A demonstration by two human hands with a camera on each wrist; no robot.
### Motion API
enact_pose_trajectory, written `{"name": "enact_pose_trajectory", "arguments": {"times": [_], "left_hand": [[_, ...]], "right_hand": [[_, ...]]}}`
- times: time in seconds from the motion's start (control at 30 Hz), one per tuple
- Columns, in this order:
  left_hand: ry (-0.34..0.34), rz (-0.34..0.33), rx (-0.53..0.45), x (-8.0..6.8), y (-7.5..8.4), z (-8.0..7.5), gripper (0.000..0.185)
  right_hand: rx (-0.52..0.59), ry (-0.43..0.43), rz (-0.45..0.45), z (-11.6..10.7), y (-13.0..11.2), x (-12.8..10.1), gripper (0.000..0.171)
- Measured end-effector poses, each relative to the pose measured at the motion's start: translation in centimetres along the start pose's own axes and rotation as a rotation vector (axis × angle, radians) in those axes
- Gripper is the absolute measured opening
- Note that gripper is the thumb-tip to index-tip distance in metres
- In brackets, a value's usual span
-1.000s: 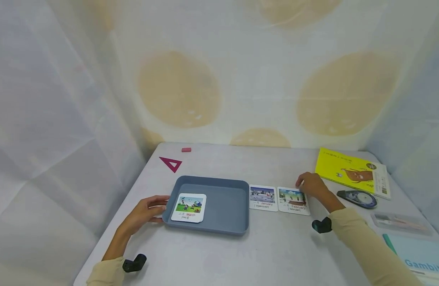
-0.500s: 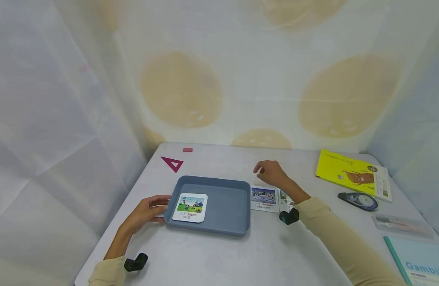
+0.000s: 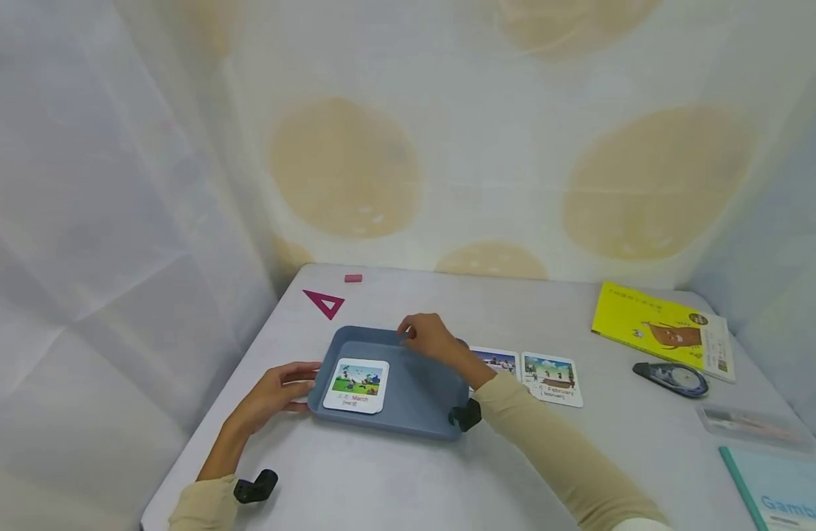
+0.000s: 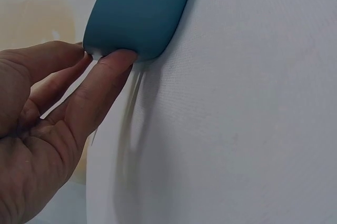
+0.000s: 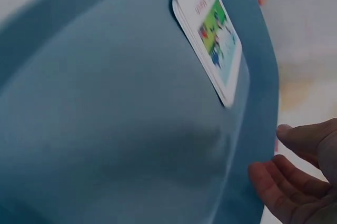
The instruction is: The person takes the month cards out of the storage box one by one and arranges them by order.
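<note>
Soft, even light fills the scene, with only faint shadows on the desk [image 3: 448, 472] and no glare. The head view bends straight lines toward its edges. The right wrist view is motion-blurred, smearing the card [image 5: 210, 34] in the blue tray [image 5: 105, 129].

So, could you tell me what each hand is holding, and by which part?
Left hand touches the blue tray at its left rim; right hand holds nothing.

The right sleeve covers part of the white January picture card [image 3: 499, 361], the pale blue "Gambit" booklet [image 3: 783, 493] runs off the frame's corner, and the March picture card [image 5: 210, 34] in the blue plastic tray [image 5: 105, 129] is blurred — its caption unreadable.
</note>
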State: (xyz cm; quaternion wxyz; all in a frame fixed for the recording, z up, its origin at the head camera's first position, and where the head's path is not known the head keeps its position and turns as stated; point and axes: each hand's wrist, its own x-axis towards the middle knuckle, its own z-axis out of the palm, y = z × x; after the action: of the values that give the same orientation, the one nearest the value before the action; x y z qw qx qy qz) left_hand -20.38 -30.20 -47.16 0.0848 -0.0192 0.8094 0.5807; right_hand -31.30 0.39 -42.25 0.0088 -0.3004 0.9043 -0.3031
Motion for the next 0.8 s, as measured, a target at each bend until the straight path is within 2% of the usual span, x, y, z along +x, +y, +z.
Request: {"name": "enact_pose_trajectory", "arguments": {"times": [0.17, 0.33, 0.57, 0.8], "left_hand": [[-0.003, 0.002, 0.008, -0.1, 0.0, -0.3, 0.045], [-0.003, -0.002, 0.005, 0.0, 0.0, -0.3, 0.045], [-0.022, 0.007, -0.002, -0.1, 0.1, -0.3, 0.045], [-0.006, -0.014, -0.007, -0.1, 0.2, -0.2, 0.043]], "right_hand": [[-0.005, -0.109, 0.001, 2.9, -1.3, 1.0, 0.026], [-0.062, -0.157, -0.005, 4.8, -2.1, 1.4, 0.034], [-0.11, -0.163, 0.022, 5.9, -2.6, 1.6, 0.026], [-0.092, -0.094, -0.012, 5.8, -2.3, 1.7, 0.023]]}}
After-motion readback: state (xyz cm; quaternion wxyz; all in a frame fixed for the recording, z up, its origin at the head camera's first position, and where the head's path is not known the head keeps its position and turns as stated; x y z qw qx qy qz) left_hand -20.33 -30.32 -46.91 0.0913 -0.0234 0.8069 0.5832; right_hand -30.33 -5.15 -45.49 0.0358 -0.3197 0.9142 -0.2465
